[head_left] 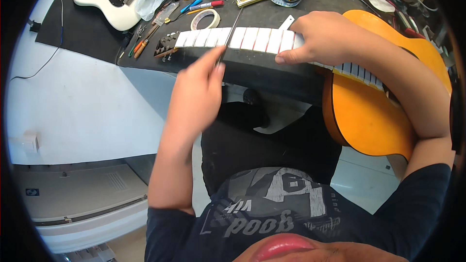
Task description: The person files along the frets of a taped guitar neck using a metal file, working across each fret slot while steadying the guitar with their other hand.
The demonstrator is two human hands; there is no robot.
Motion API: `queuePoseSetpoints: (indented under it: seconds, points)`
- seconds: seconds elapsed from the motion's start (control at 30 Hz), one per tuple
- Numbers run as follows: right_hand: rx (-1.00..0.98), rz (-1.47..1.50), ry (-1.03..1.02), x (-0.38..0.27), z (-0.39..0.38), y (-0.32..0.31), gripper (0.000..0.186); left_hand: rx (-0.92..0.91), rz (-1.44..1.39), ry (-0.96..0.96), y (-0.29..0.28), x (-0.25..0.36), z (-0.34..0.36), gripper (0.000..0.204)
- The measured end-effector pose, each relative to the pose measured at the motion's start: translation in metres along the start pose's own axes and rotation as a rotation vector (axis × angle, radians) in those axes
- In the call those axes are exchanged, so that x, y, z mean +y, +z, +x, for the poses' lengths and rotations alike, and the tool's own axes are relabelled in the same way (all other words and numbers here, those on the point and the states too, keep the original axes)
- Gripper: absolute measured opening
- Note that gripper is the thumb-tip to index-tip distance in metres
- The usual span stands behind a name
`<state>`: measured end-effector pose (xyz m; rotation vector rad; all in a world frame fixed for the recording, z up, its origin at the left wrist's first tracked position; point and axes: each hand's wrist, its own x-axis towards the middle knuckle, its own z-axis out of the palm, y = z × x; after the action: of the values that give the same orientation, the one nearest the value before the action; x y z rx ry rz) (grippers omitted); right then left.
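One orange guitar lies partly on the table, its white-covered neck running leftward just beyond the left hand, whose fingers grip a thin tool crosswise over it. Nearer the guitar's body, the right hand spans the neck; whether it grips, I cannot tell. Beyond the neck sits a tape roll.

Beside our right hand, the acoustic guitar looks glossy wood; beyond our left hand, the bag crinkled plastic.

Guitar: lay along the front of the bench, neck leftward.
Tape: sat behind it.
Bag: rested right of the electric guitar.
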<state>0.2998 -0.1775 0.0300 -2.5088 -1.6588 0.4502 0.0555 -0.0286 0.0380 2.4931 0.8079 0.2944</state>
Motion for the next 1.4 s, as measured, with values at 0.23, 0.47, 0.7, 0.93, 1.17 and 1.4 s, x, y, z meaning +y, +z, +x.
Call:
queuePoseSetpoints:
  seconds: [0.23,0.47,0.7,0.93,1.17,1.4]
  points:
    - [-0.007,-0.027,0.018,0.001,0.0,0.002,0.082,0.049,-0.12,0.012,0.012,-0.026,-0.063,0.043]
    - [-0.003,-0.023,-0.001,-0.005,0.003,-0.001,0.085,0.022,-0.034,0.044,0.003,-0.009,0.006,0.047]
    - [0.012,-0.027,0.004,0.003,0.005,0.006,0.084,0.102,-0.074,0.053,0.016,-0.029,-0.061,0.042]
    - [0.034,-0.025,0.004,0.003,0.004,0.006,0.083,0.11,-0.311,-0.018,-0.003,-0.056,-0.109,0.047]
    - [-0.048,-0.046,-0.014,0.002,0.003,-0.004,0.083,0.033,-0.385,0.001,0.003,-0.056,-0.097,0.043]
    - [0.022,0.024,-0.026,-0.003,0.003,-0.001,0.08,-0.077,-0.546,-0.068,0.005,-0.052,-0.023,0.041]
